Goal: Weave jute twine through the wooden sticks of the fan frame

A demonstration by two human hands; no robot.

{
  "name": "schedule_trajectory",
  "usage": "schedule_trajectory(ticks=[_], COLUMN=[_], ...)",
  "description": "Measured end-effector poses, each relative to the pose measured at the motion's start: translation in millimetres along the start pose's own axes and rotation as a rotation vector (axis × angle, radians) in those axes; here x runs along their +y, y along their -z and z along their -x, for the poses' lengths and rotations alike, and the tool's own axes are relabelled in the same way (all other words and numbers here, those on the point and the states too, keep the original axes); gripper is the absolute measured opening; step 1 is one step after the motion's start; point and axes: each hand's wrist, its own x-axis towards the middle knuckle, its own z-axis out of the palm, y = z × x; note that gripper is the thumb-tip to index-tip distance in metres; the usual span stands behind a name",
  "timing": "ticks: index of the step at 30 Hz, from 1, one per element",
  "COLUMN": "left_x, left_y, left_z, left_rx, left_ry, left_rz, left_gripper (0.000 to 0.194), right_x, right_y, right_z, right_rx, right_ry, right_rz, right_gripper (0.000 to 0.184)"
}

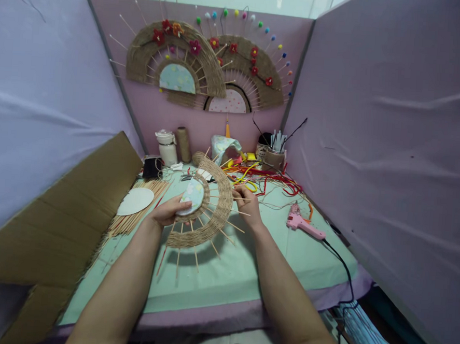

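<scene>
A half-round woven twine fan (pixel 212 212) with thin wooden spokes and a pale patterned centre is held up over the green table (pixel 247 277). My left hand (pixel 169 211) grips it at the patterned centre, thumb on top. My right hand (pixel 246 201) is closed at the fan's right rim, fingers pinched on the spokes or twine there; exactly what they pinch is too small to tell.
A pink glue gun (pixel 302 224) with a black cord lies at the right. Loose sticks (pixel 133 218) and a white half-disc (pixel 135 201) lie at the left beside cardboard (pixel 63 224). Coloured cords (pixel 268 182), a twine spool (pixel 184 144) and cups stand behind. Two finished fans (pixel 205 69) hang on the back wall.
</scene>
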Motion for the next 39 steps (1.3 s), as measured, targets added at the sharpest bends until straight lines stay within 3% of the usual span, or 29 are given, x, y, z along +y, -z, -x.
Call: schedule_trajectory(ticks=[3,9,17,29,39], left_x=[-0.7,-0.3,1.1,2.2,8.9], left_y=[-2.3,-1.4,1.8,-6.0,-25.4], left_z=[0.5,2.1,3.2,2.3,-2.0], left_rx=[-0.036,0.004,0.031,0.123,0.08], left_ry=[0.015,0.003,0.003,-0.019,-0.167], left_rz=[0.004,0.009,-0.015,0.108,-0.03], left_gripper=[0.065,0.063,0.049,0.04,0.08], right_x=[1.3,-5.1,-5.4,1.0,-3.1], right_y=[-0.6,4.3,3.8,4.1,6.6], right_z=[-0.1,-1.6,-1.9,-1.5,-3.0], right_rx=[-0.011,0.079,0.052,0.141,0.185], right_ry=[-0.009,-0.016,0.004,0.044,0.054], right_rz=[-0.003,0.075,0.005,-0.087,-0.082], right_gripper=[0.018,0.03,0.023,0.02,0.023])
